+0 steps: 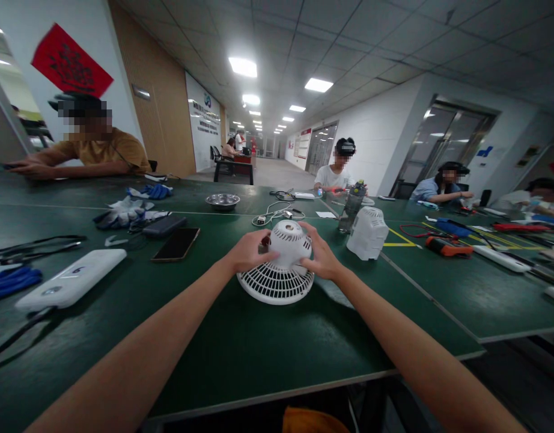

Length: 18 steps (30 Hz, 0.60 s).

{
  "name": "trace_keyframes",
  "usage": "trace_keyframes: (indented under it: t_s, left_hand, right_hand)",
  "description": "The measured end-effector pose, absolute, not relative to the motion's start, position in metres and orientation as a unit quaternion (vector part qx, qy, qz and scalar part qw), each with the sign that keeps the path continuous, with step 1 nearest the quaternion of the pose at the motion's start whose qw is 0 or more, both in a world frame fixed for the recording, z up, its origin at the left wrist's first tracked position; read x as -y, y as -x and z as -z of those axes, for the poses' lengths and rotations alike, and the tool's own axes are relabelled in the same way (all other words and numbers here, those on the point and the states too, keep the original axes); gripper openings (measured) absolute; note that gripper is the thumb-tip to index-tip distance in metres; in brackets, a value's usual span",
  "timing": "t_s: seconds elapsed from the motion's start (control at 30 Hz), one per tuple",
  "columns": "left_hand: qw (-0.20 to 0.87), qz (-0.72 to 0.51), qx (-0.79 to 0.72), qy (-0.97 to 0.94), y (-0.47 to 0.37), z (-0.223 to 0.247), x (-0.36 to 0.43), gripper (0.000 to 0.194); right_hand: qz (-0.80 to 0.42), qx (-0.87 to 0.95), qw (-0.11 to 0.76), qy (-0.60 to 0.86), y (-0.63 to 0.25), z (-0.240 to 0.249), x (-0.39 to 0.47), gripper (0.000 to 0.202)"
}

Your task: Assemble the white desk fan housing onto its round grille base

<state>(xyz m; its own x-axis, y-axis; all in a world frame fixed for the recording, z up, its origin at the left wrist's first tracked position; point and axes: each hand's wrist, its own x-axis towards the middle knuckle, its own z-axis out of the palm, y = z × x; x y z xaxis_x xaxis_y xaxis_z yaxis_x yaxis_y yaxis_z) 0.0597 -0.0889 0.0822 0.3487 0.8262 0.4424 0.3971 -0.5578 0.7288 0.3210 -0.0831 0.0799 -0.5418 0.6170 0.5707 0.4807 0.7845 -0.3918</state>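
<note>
Grasps white housing between left hand and right hand, frame centre — apparently seated on grille; leaves white casing separate, centre right.

Bare forearms, slender bare fingers

The head camera looks forward and down over the near table, apparently toward a hallway.

An office-like workshop, this was! Up front, the lettered logo wall and ceiling light panels said office; the green worktable, work gloves and orange-cased instrument shouted workshop.
</note>
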Motion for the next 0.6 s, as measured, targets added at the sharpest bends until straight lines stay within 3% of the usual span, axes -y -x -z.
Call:
trace_keyframes:
  t_s: [0.23,0.6]
  left_hand:
    - [0.176,-0.364,-0.383,-0.831,-0.062,-0.071,0.076,0.055]
    - [0.160,-0.338,-0.392,-0.841,-0.061,-0.068,0.075,0.061]
  right_hand:
    - [-0.092,0.878,0.348,0.316,-0.326,-0.080,0.083,0.092]
    - [-0.118,0.870,0.340,0.338,-0.323,-0.087,0.087,0.092]
